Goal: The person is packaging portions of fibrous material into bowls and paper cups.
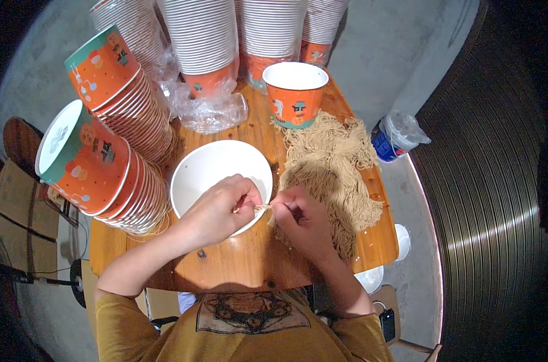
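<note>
My left hand point(221, 208) is closed in a pinch over the near right rim of a white round tub point(204, 160). Just to its right, my right hand point(302, 218) pinches too, with the fingertips of both hands almost meeting. Between them stretches a short bundle of thin tan strands point(262, 207), held at both ends. A large heap of the same tan strands point(346, 175), like noodles or yarn, lies on the table beside and beyond my right hand. Behind the heap stands an upright orange paper tub point(295, 99) with a white inside.
Two nested stacks of orange and green paper tubs point(86, 160) lean along the left of the wooden table point(183, 262). Tall plastic-wrapped stacks point(201, 36) stand at the back, with crumpled clear film point(216, 111) before them. A blue and white bucket point(394, 137) sits beyond the right edge.
</note>
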The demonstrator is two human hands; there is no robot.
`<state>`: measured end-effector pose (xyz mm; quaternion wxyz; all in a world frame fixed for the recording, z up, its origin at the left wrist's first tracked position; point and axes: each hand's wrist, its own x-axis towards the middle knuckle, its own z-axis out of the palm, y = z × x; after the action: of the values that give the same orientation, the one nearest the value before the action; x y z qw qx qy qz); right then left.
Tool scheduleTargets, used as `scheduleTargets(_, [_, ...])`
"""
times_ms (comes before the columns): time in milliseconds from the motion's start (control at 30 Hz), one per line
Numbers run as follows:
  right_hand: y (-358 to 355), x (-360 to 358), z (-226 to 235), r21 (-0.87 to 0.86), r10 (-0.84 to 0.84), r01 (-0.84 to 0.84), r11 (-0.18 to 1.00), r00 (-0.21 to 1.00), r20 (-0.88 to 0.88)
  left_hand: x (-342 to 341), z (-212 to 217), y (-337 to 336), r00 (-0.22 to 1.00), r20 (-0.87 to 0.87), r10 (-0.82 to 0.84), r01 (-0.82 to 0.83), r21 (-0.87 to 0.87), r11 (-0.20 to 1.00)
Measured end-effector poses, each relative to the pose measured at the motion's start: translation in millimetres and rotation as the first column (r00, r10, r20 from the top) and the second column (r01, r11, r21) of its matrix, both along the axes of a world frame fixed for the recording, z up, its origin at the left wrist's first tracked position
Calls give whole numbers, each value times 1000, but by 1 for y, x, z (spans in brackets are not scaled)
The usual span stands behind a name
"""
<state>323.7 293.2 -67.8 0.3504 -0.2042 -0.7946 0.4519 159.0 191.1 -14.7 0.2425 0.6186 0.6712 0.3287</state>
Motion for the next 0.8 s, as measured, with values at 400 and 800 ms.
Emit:
scheduleTargets(400, [-3, -1, 18, 364, -63, -11, 931, 980, 191, 3, 0, 1, 994, 106, 25, -25, -6, 1000])
scheduleTargets(800, [1, 6, 0, 517, -113, 38, 855, 987, 113, 2, -6, -1, 996, -94, 8, 2, 112, 994])
